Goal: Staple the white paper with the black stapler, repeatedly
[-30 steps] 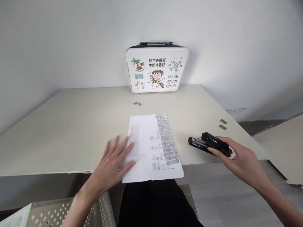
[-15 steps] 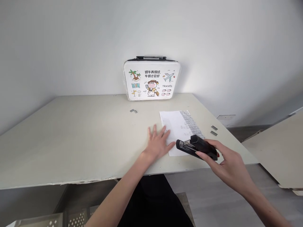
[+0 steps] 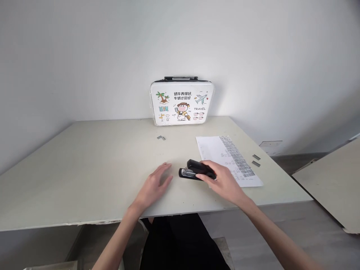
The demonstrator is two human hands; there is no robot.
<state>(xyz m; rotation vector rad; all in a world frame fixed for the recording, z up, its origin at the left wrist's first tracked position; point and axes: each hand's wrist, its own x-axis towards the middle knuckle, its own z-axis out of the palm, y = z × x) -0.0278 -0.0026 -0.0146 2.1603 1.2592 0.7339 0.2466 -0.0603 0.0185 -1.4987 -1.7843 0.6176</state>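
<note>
A black stapler is gripped in my right hand, its nose pointing left and its jaws apart. Behind and to the right of it, a printed sheet of paper with a grey patterned strip lies on the table, partly covered by my right hand. My left hand is empty, fingers apart, just left of the stapler's nose and over the tabletop. Small staple strips lie in two spots: a pair beyond my left hand and another pair right of the paper.
A white case with cartoon prints stands upright at the back of the pale table, against the wall. The table's front edge runs close to my body. Another pale surface stands to the right, past a floor gap.
My right hand has carried the stapler left, away from the paper's right part. My left hand has come off the paper and shifted left. More of the sheet shows, farther right.
</note>
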